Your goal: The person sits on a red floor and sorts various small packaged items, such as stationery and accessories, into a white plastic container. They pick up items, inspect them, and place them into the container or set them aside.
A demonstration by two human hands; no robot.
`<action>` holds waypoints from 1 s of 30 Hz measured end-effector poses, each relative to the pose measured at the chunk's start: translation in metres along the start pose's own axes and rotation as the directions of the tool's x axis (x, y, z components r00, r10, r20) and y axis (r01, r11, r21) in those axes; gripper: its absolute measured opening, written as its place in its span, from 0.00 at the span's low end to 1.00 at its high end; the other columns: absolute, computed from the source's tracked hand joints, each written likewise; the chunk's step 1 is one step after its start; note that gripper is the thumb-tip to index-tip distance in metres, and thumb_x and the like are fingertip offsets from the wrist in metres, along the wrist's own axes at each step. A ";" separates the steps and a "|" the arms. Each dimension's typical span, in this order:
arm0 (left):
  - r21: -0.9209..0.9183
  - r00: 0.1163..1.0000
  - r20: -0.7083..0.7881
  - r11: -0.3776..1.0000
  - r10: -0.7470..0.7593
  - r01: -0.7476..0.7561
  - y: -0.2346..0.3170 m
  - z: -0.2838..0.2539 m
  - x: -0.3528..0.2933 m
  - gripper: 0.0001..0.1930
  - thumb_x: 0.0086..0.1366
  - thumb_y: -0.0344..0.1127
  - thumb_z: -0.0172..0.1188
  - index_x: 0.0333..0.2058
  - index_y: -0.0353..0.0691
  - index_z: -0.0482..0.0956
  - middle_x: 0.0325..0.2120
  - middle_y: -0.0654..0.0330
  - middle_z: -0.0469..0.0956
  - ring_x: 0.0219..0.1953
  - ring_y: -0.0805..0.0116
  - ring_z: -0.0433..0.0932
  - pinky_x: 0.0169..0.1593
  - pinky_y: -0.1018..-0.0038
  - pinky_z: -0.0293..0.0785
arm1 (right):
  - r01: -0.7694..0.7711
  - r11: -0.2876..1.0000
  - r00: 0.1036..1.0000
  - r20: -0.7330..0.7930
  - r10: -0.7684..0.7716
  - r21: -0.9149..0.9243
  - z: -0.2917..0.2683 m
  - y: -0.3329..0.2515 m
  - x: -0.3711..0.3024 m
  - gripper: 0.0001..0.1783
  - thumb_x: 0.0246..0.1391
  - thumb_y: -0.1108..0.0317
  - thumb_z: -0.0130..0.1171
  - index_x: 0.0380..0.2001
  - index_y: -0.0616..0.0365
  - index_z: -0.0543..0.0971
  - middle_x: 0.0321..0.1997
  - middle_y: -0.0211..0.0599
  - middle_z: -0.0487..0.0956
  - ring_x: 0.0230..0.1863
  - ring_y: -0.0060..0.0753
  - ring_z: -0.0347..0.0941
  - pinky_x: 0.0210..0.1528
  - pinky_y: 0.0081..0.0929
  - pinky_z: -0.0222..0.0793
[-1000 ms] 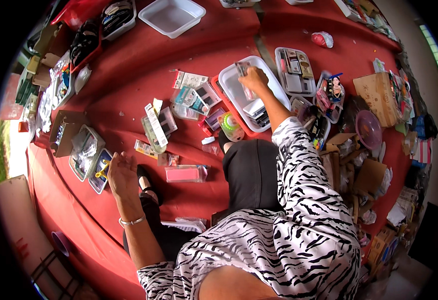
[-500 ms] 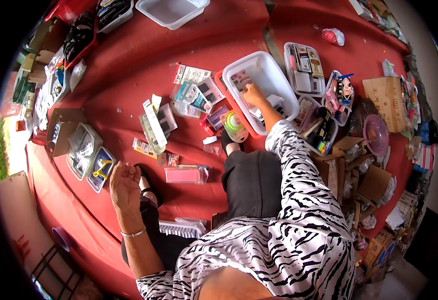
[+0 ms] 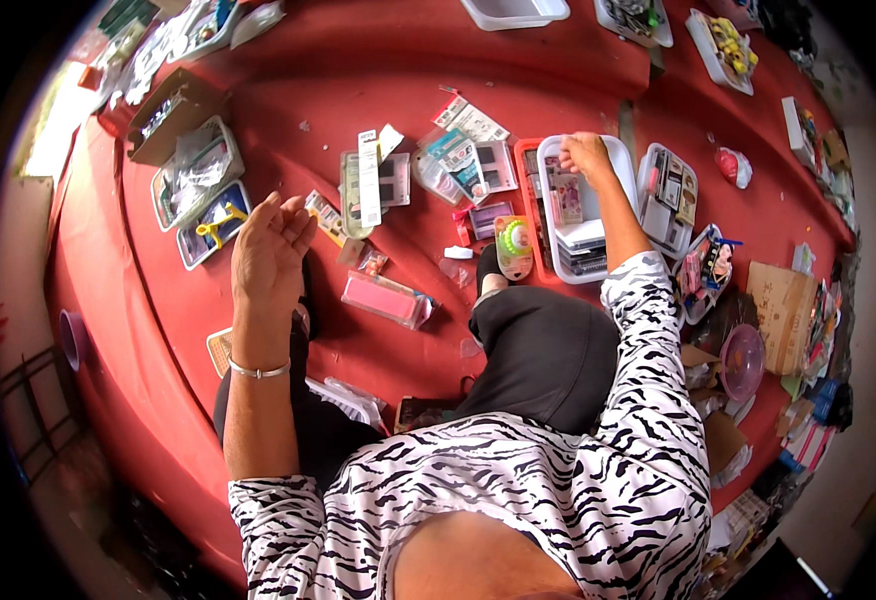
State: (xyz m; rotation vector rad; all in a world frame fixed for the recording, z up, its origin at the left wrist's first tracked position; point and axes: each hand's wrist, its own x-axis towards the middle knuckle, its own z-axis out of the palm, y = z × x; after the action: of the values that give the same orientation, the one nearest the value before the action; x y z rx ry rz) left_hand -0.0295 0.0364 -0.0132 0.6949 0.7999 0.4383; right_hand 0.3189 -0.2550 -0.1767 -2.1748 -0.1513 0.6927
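Note:
My right hand [image 3: 586,155] is over the far end of a white plastic bin [image 3: 630,165]. Its fingers bend downward, slightly apart, and nothing shows in them. Inside the bin, below the hand, a flat printed pack [image 3: 566,197] lies along the left wall. White and dark boxes [image 3: 584,248] are stacked at the bin's near end. Away to the left, my left hand [image 3: 273,250] is raised palm-up with loosely bent fingers and holds nothing. Under it are a pink packaged case [image 3: 388,300] and a small printed packet [image 3: 326,216].
An orange-red bin [image 3: 528,160] sits against the white one. Packaged goods [image 3: 463,165] and a green beaded toy [image 3: 516,240] lie to its left. Filled trays [image 3: 670,195] and a carton [image 3: 780,310] stand at right. Two containers [image 3: 213,225] are at left, on the red cloth [image 3: 288,120].
My view has turned, so the scene sits differently. My right hand has let go of the printed pack and moved toward the bin's far end. My left hand has risen, still empty.

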 end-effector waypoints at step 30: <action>-0.019 0.998 -0.014 0.998 -0.057 0.056 0.021 -0.019 -0.021 0.07 0.58 0.24 0.48 0.36 0.35 0.71 0.35 0.58 0.73 0.35 0.74 0.73 0.41 0.79 0.72 | -0.510 0.844 0.846 0.277 0.456 0.168 0.305 0.031 -0.014 0.12 0.39 0.66 0.64 0.25 0.63 0.76 0.21 0.36 0.76 0.16 0.25 0.71 0.13 0.21 0.65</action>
State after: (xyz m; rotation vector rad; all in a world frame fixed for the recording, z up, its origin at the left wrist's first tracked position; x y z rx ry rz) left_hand -0.0594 0.0464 0.0024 0.6509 0.8262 0.3997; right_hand 0.1429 -0.0712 -0.3475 -1.9042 0.3689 1.1859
